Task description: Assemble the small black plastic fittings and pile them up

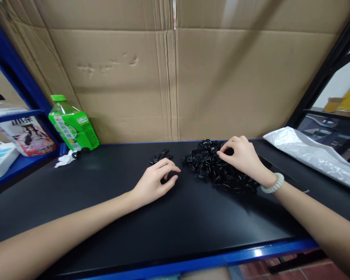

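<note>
Worked over a black tabletop (pixel 169 233), blue-edged at the bottom of the frame, backed by cardboard (pixel 119 97) across the top. Held the left hand (pixel 154 181) slack at centre, thumb and fingers apart, beside a small cluster of black parts (pixel 157 158); pinched the right hand (pixel 245 157) over the larger pile (pixel 202 163) right of centre, could not tell around what. Saw a green bottle (pixel 76 130) at left, a silver bag (pixel 303 153) at far right, reddish floor tiles (pixel 321 271) at lower right

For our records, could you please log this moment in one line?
left hand: open, over black tabletop; right hand: at large black-parts pile; small pile: beyond left hand
</note>
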Demonstrator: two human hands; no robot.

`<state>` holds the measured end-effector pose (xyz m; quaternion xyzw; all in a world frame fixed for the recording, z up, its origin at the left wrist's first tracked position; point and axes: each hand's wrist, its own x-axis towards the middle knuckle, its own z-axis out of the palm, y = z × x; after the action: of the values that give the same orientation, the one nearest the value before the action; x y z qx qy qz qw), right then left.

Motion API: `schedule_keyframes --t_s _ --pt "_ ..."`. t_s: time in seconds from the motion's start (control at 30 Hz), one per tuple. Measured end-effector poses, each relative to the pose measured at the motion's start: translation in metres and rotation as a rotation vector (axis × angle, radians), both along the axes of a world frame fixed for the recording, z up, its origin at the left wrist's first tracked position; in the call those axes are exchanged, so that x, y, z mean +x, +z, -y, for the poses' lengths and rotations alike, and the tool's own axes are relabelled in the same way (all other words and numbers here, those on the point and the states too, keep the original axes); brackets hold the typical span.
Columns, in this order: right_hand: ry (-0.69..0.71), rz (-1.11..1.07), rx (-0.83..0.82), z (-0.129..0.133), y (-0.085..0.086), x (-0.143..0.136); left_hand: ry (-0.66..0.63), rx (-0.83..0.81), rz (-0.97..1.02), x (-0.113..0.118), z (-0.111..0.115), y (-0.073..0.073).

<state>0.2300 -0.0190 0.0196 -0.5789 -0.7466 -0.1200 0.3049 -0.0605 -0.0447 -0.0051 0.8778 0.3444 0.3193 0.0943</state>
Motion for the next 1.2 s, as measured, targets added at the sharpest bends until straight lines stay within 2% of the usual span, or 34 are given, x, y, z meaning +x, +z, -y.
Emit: schedule_keyframes --t_s 0.13,0.27,0.3,0.37,0.43,0.5,0.57,0.73,0.83,0.97,1.07,1.2 --pt "0.063 -0.121 -0.015 0.001 0.005 0.002 -0.019 -0.01 0.032 -0.001 -0.001 0.001" --pt "0.159 -0.359 0.061 0.016 0.013 -0.008 0.008 -0.076 0.138 0.003 0.003 0.004" --pt "0.198 -0.411 0.093 0.023 0.013 -0.015 0.029 -0.152 0.203 0.005 0.006 0.005" --pt "0.293 -0.4 0.241 0.038 0.009 -0.031 0.051 -0.412 0.373 0.013 0.016 0.006" --pt "0.421 -0.24 0.351 0.053 0.002 -0.046 0.02 -0.729 0.537 0.022 0.027 0.007" --pt "0.518 -0.113 0.427 0.066 -0.005 -0.057 -0.032 -0.953 0.662 0.029 0.038 0.008" --pt "0.585 -0.028 0.458 0.074 -0.01 -0.063 -0.045 -1.052 0.762 0.033 0.046 0.008" --pt "0.722 0.032 0.458 0.081 -0.014 -0.066 -0.013 -1.142 0.878 0.032 0.049 0.009" --pt "0.8 -0.14 0.317 0.081 -0.013 -0.066 0.014 -1.066 0.857 0.03 0.046 0.009" --pt "0.821 -0.513 -0.141 0.077 -0.013 -0.064 0.055 -0.964 0.821 0.026 0.04 0.009" --pt "0.83 -0.614 -0.38 0.072 -0.015 -0.065 0.052 -0.984 0.799 0.026 0.038 0.009" --pt "0.766 -0.716 -0.585 0.071 -0.017 -0.069 0.039 -1.004 0.843 0.028 0.04 0.007"
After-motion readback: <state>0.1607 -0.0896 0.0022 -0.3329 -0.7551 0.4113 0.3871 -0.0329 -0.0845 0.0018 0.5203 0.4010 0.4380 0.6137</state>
